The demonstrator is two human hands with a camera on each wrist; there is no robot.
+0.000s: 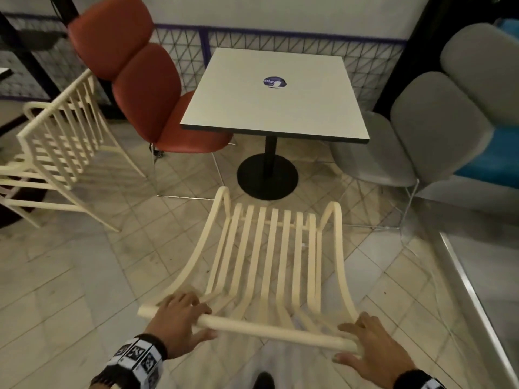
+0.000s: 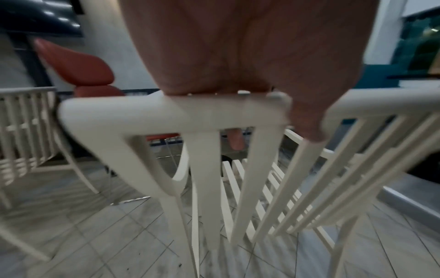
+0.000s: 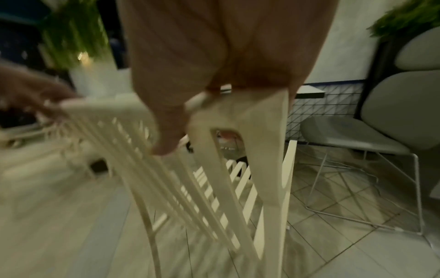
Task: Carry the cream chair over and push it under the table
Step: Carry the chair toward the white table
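I see the cream chair [image 1: 269, 259] standing on the tiled floor [image 1: 84, 290] just in front of the square table [image 1: 278, 91], its seat pointing at the table's black round base [image 1: 266, 175] and not yet under the top. From the head view my left hand [image 1: 179, 318] and right hand [image 1: 373, 349] both sit on the top rail, near its two ends. The wrist views add what the head misses: fingers over the rail and thumb [image 2: 307, 120] curled in front, so each hand is clamped on the chair. A red chair [image 1: 140, 80] stands left of the table, a grey chair [image 1: 427, 130] right, and a second cream chair [image 1: 56, 141] further left.
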